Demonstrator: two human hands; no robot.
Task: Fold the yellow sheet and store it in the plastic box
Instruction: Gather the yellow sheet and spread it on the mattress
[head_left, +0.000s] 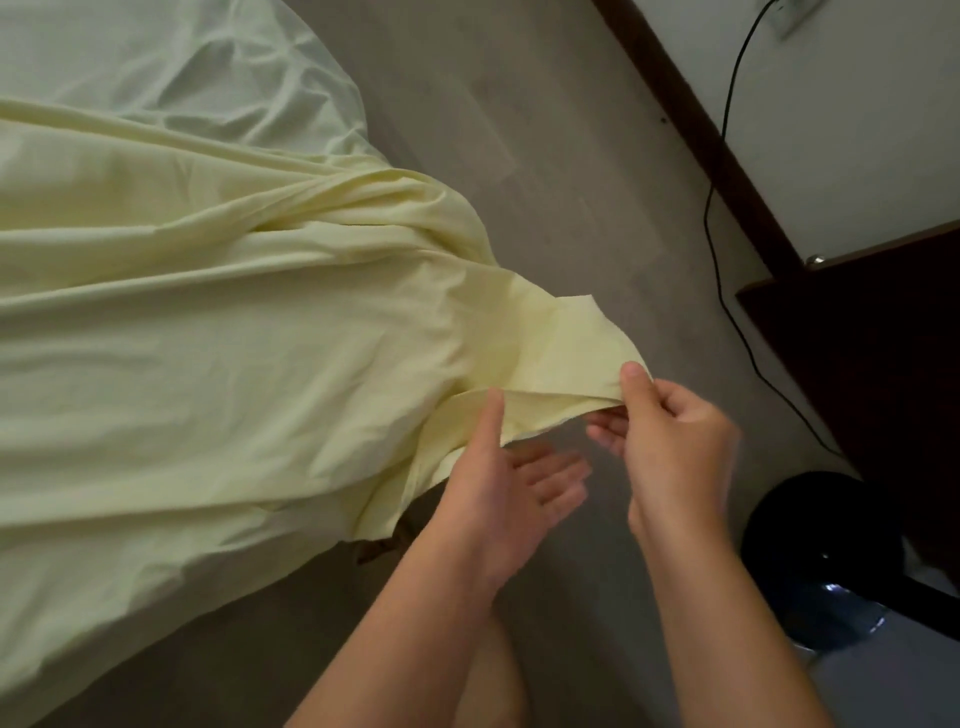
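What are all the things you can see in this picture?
yellow sheet: one, pale yellow, spread on the bed at left, one corner lifted
bed cover: one, pale greenish white, under the sheet, top left
floor: one, grey, middle
wall: one, white, top right
cable: one, black, running down the wall onto the floor
wooden furniture: one, dark brown, right edge
round object: one, glossy black, on the floor lower right; cannot tell what it is
left hand: one, thumb on the sheet's edge, fingers straight below
right hand: one, pinches the sheet's lifted corner
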